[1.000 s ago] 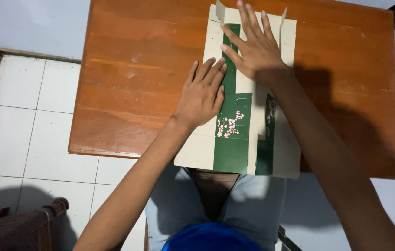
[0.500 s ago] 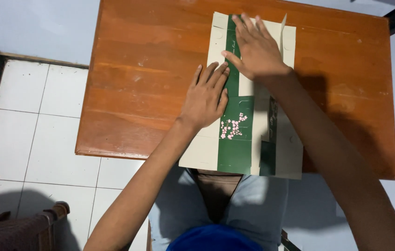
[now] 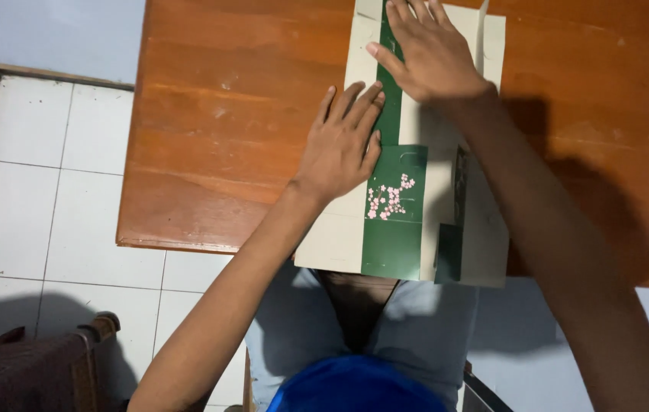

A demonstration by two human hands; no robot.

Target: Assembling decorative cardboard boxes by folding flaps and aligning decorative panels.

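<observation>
The flattened cream-and-green paper bag (image 3: 400,221) lay on the table (image 3: 225,152), upper centre of the frame; since a second earlier both hands stayed flat (fingers spread): left hand (image 3: 339,145) mid-bag, right hand (image 3: 427,53) nearer the top edge

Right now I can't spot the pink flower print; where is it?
In the head view, the pink flower print sits on the green panel of the flattened cardboard box, just right of the left hand, near the table's front edge.

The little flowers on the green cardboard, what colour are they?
Pink and white, printed on the dark green panel of the flattened cardboard box, just beside the left hand. The head view shows them.
</observation>
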